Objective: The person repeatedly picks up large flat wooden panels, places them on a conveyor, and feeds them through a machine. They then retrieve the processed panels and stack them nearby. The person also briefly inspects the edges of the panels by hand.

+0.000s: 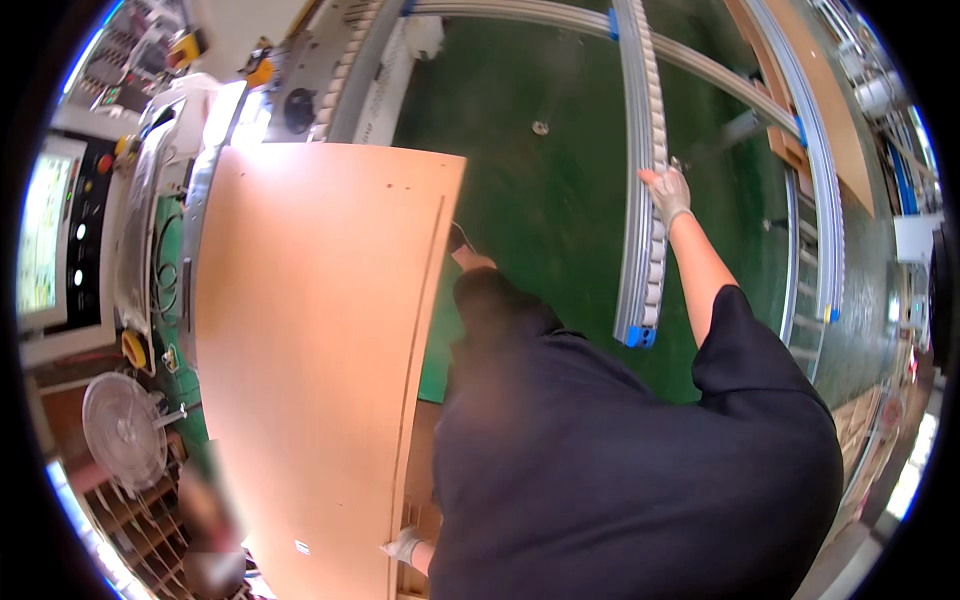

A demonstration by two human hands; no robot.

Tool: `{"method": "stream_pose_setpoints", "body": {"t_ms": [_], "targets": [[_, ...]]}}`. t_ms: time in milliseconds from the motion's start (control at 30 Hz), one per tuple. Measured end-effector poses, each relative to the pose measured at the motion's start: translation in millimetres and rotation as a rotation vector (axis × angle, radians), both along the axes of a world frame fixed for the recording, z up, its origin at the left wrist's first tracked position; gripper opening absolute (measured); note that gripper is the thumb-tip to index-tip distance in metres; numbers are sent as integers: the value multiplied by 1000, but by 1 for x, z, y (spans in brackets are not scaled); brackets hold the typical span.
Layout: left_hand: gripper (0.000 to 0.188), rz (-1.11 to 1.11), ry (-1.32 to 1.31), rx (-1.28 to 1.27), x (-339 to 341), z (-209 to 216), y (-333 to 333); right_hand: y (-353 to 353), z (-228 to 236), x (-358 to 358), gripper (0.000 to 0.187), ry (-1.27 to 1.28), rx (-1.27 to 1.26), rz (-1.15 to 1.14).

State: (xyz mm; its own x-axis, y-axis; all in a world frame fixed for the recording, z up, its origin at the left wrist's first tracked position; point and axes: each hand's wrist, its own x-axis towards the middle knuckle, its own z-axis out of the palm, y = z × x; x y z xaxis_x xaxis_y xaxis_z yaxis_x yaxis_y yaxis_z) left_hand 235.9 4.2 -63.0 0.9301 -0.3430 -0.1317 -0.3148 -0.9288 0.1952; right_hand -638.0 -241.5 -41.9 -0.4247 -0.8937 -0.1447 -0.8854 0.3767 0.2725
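A long, wood-coloured board (310, 330) with a dark groove along its right edge lies at my left. My left hand (403, 546), in a pale glove, grips the near part of that edge, its fingertips over the top and the rest of its fingers hidden. My right hand (672, 190), also gloved, is stretched forward to a roller rail (640, 250) with pale rollers and a blue end cap. Its thumb lies across the rail while the other fingers go down the far side, mostly out of sight.
More roller rails (815, 180) and cross bars run over the green floor (540, 200). At left stand a control panel with a screen (45, 230) and a clear round reel (125, 430). A blurred shape (212, 520) is at the lower left. Brown boards (835, 110) lie far right.
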Motion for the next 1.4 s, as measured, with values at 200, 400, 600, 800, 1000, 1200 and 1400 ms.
{"method": "stream_pose_setpoints", "body": {"t_ms": [200, 400, 600, 800, 1000, 1200, 1400], "targets": [[37, -163, -73, 223, -3, 26, -2, 7, -13, -1, 31, -142, -226, -126], [39, -222, -87, 274, -4, 37, -4, 10, -20, -11, 36, -260, -242, -269], [42, -204, -55, 247, -21, 34, 12, -7, -5, 3, 52, -735, -592, -566], [42, 348, 554, -906, -43, 11, -16, 10, -16, -28, 51, -668, -494, -508], [59, 629, 779, -1410, -85, 30, -34, 3, -35, -43, 48, -758, -586, -489], [57, 1046, 777, -1461, -120, 78, -81, -7, -24, -47, 55, -210, -559, -415], [55, 1001, 917, -1538, -118, 69, -61, -96, 37, 88, 51, -239, -746, 186]]}}
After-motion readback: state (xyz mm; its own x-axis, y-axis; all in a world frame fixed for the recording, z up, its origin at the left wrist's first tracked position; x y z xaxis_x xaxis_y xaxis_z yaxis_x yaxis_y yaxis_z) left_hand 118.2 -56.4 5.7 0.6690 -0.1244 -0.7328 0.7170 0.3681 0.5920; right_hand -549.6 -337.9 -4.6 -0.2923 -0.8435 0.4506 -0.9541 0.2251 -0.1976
